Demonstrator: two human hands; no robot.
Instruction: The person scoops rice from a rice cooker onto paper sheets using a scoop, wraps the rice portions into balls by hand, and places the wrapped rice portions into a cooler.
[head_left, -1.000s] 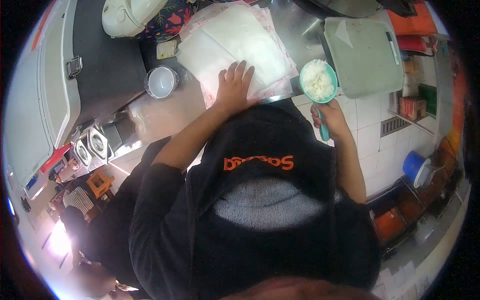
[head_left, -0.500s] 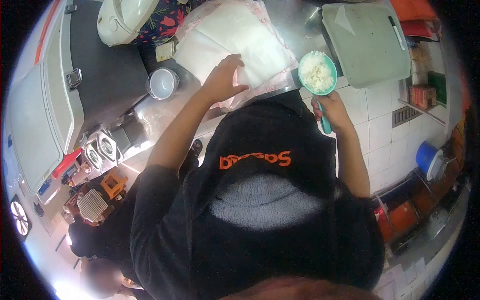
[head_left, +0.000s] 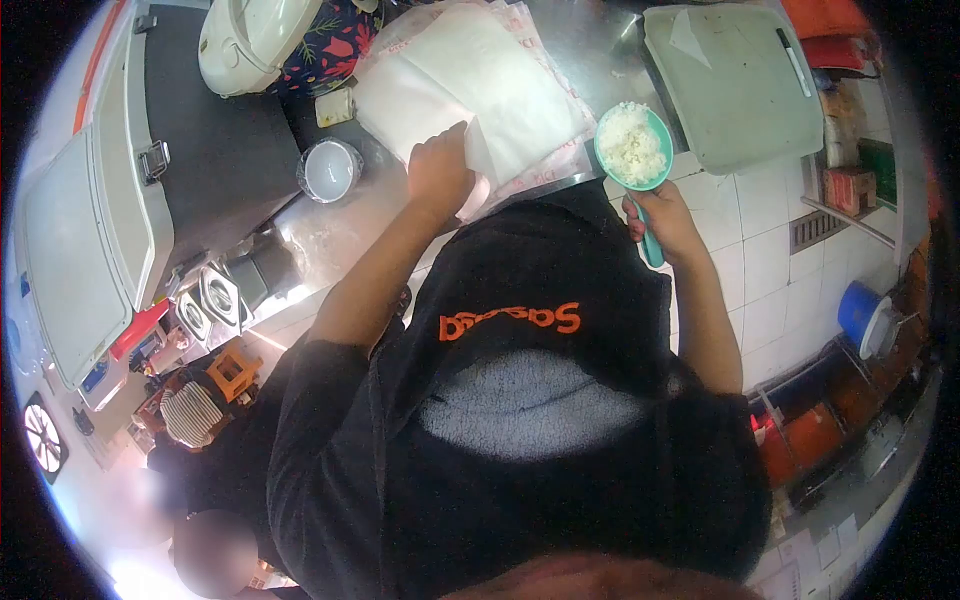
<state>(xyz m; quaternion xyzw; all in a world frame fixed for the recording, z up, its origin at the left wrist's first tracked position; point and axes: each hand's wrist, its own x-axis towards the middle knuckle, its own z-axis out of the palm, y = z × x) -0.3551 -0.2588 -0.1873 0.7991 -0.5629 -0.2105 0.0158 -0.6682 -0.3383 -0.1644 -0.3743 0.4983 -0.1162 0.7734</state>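
Note:
My left hand (head_left: 441, 173) is closed at the near edge of a stack of white wrapping paper (head_left: 515, 95), its fingers curled over a sheet whose edge is bent up beside them. Printed red lettering shows along the stack's borders. In my right hand (head_left: 665, 218) is the handle of a turquoise scoop (head_left: 652, 246), held level to the right of the paper. A heap of white cooked rice (head_left: 632, 143) fills the scoop. The fingertips of my left hand are partly hidden by the paper.
A plastic-wrapped bowl (head_left: 330, 170) stands left of the paper on the metal counter (head_left: 385, 210). A grey-green lid (head_left: 735, 95) lies at the right with a marker (head_left: 794, 62) on it. A rice cooker (head_left: 250, 45) stands at the back left. Another person (head_left: 215, 470) is at lower left.
My left hand has gone from spread over the paper to closed at its near edge, and a sheet's edge has bent up. The right hand and scoop have hardly moved.

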